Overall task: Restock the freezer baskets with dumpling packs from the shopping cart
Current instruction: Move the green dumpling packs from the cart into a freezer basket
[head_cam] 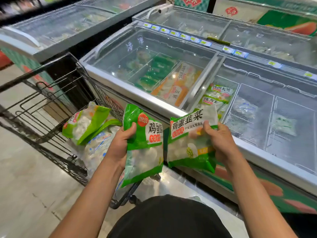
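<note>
Two green-and-white dumpling packs held up near the middle of the view, side by side, just short of the freezer's (130, 93) near rim. Left hand (120, 143) clamped on the left pack (145, 146), thumb across its green upper left corner, fingers hidden behind; pack hanging upright and lengthwise. Right hand (221, 141) clamped on the right pack (188, 143), thumb pressed on its upper right face, pack tilted with its top edge rising to the right, over the freezer rim. Packs nearly touching along their inner edges, though hard to tell whether they actually meet.

At left, a dark wire shopping cart (39, 107) standing against the freezer's near left corner, with more packs in it: a green pack (85, 124) lying crumpled on top of paler, bluish-printed packs (97, 148).

Beyond the hands, freezer open on the right side, sliding glass lid (140, 54) covering the left side. Under the glass, green and orange packets in divided rows, blurred by reflections. In the open part, white wire baskets (257, 109): the leftmost one, just beyond the right pack, holding green-labelled packs (217, 95); those farther right holding a few pale frosted bags (245, 109) low down.
</note>
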